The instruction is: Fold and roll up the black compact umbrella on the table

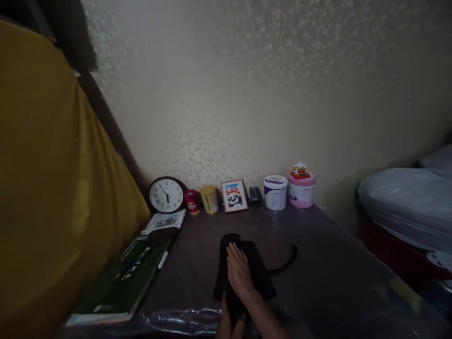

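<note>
A black cloth piece [263, 270] lies on the table in front of me, wider at the near end, with a rounded end at the far side. From its right side a thin black strap [287, 263] curves out over the table. My right hand [238, 268] rests flat on the cloth, fingers stretched out and pointing away from me. Below it, at the cloth's near end, my left hand [229, 325] shows a finger and the thumb apart, both touching the cloth. The rest of that hand is cut off by the lower frame edge. What kind of cloth article it is, I cannot tell.
A dark table [197, 254] has a clear plastic cover. Along the wall stand a clock [165, 194], a red can [192, 202], a yellow-lidded tub [209, 199], a panda picture [234, 196] and two more tubs. Left lies a green book [123, 275] beside a white pen [163, 260].
</note>
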